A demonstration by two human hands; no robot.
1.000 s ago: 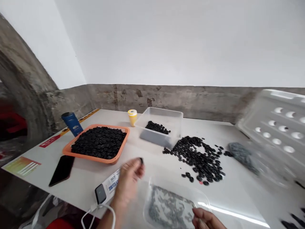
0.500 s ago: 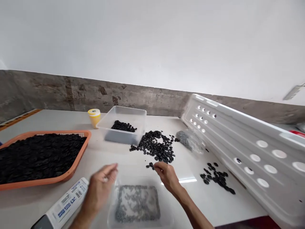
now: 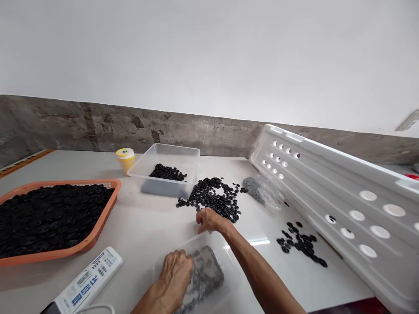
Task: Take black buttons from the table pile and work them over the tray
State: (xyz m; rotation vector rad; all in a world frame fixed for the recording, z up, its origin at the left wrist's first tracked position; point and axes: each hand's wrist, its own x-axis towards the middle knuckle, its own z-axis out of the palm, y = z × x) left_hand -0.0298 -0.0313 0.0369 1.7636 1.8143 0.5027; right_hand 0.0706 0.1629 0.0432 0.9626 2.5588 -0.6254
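My left hand (image 3: 176, 272) is closed, knuckles up, over the clear plastic tub (image 3: 231, 266) in front of me. Small grey metal-looking pieces (image 3: 207, 272) lie in that tub, too fine to name. My left fingertips are hidden, so I cannot tell what is between them. Beyond the tub, my right hand (image 3: 209, 219) is low over the table with fingers curled, at the near edge of a loose pile of small black rings (image 3: 212, 196). Whatever my right fingers pinch is hidden by the hand.
At left stands an orange basket (image 3: 94, 235) heaped with black rings, near a white labelled power-strip-like box (image 3: 88, 279). Behind are a yellow cup (image 3: 126, 163) and a second clear tub (image 3: 176, 152). Rightward lie a plastic bag (image 3: 265, 192), scattered black rings (image 3: 303, 244) and a leaning perforated white panel (image 3: 327, 187).
My left hand has moved right and down over the near tub, which now sits turned at an angle. My right hand has shifted slightly left and up, covering the few rings there.
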